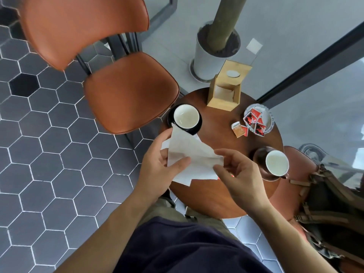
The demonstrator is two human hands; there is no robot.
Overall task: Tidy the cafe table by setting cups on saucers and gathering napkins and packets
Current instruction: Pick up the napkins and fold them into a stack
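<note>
Over the near left edge of the round wooden table [222, 198], both my hands hold white paper napkins [192, 154]. My left hand [159, 168] pinches them from the left with the thumb on top; my right hand [238, 170] grips their right corner. One white-lined cup [186, 116] rests on a black saucer [197, 129] at the table's far left. Another cup [276, 162] sits on a dark saucer [258, 156] at the right. Red packets [254, 120] lie in a glass dish [268, 119], and loose packets [239, 130] lie beside it.
A wooden napkin holder [224, 93] stands at the table's far side. An orange chair [130, 91] is beyond the left edge, a white planter [206, 60] behind the table, a backpack [331, 211] on a seat at the right.
</note>
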